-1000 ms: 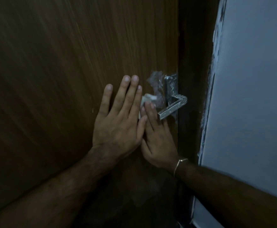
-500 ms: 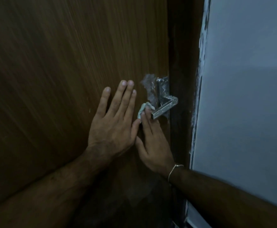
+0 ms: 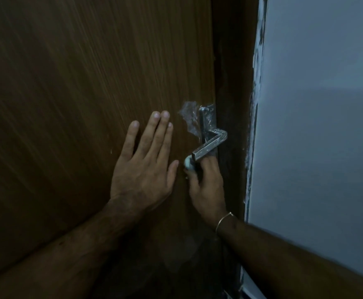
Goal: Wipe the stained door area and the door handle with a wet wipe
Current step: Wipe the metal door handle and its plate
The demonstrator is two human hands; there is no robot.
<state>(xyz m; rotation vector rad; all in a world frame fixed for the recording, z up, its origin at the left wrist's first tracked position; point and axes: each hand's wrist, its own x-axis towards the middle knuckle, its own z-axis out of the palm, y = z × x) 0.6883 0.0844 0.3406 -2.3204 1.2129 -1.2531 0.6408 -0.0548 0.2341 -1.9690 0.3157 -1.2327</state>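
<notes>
1. Flat against the wooden door [image 3: 68,104], the left hand [image 3: 142,169] lies fully open, fingers together, just left of the door handle [image 3: 210,143].
2. Below the handle's lever, the right hand [image 3: 206,186] is curled around a bunched wet wipe [image 3: 188,164].
3. The wipe touches the lever's free end.
4. A whitish stained patch [image 3: 189,117] sits beside the handle plate.

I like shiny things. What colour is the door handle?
Silver metal, with whitish smudges: the door handle, clearest in the head view.
</notes>
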